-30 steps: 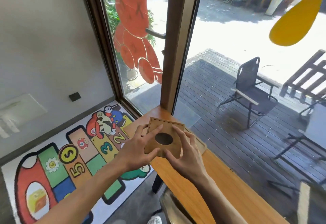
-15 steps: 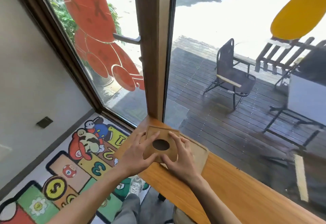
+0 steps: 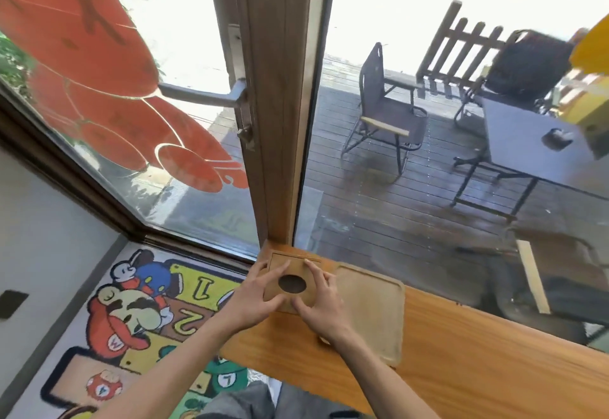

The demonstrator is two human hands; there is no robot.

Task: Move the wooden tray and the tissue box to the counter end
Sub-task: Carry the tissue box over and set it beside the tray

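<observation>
A long orange-brown wooden bench runs along the window, its left end meeting the wooden window post. At that end sits a square wooden tissue box with a dark oval opening on top. Just beside it, to the right, a flat wooden tray with rounded corners lies on the bench.

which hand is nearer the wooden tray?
Right. The right hand rests on the tissue box at the wooden tray's left edge; the left hand holds the box's far side.
</observation>
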